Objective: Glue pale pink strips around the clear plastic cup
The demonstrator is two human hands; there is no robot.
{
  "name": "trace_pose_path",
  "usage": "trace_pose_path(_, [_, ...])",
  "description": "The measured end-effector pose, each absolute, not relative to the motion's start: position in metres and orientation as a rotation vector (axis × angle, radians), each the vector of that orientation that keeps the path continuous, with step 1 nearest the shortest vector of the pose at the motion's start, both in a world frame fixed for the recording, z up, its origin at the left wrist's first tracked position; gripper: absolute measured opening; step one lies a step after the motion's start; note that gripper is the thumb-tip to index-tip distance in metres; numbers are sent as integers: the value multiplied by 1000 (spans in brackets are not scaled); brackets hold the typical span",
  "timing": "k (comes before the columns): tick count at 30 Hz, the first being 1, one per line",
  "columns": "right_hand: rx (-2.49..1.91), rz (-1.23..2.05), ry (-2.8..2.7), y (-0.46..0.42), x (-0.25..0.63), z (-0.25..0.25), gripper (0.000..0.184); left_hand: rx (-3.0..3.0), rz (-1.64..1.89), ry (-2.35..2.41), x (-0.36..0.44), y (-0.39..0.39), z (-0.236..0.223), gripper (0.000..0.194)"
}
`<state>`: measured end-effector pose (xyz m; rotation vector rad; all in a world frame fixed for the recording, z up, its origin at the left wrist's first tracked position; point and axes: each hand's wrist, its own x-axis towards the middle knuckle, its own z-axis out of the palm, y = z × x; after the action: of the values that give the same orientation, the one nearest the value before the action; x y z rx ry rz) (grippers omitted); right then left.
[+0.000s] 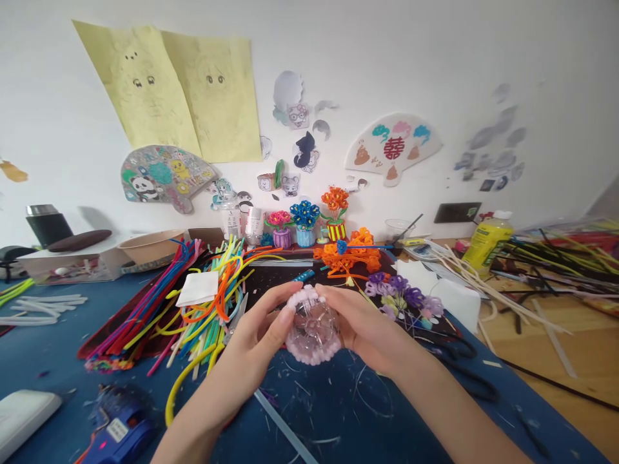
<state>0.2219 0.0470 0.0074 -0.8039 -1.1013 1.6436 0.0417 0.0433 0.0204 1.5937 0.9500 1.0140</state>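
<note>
Between my two hands is a clear plastic cup [314,325], tilted so that its round, see-through base faces me. Fluffy pale pink trim runs around its edge. My left hand [271,322] grips it from the left, thumb on the near side of the trim. From the right, my right hand [355,319] is closed around the other side, its fingers partly hidden behind the cup. Below the cup lies a blue mat [309,412] with thin glue strings. Just beyond my hands are orange pipe-cleaner flowers [358,254] and purple flowers [411,296].
Colourful pipe cleaners [164,309] lie in a bunch at left. A blue glue gun [118,428] with a red light sits front left, beside a white object [26,419]. Small potted flowers [305,225] line the wall. A yellow bottle [488,243] stands at right.
</note>
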Motion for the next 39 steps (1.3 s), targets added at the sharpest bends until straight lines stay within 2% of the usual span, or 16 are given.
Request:
trace_pose_path(6, [-795, 1627, -1119, 46, 221, 8, 42, 1540, 1033, 920, 43, 42, 22, 45])
trace_pose_path(16, [-668, 1616, -1121, 43, 220, 13, 32, 1437, 1119, 941, 41, 39, 23, 51])
trace_pose_path(25, [-574, 1635, -1175, 44, 220, 11, 33, 1323, 1148, 931, 41, 39, 24, 52])
trace_pose_path(34, [-599, 1623, -1190, 41, 220, 15, 35, 1357, 1142, 912, 39, 38, 24, 53])
trace_pose_path(39, [-652, 1511, -1225, 40, 221, 18, 31, 1536, 1215, 716, 36, 43, 18, 47])
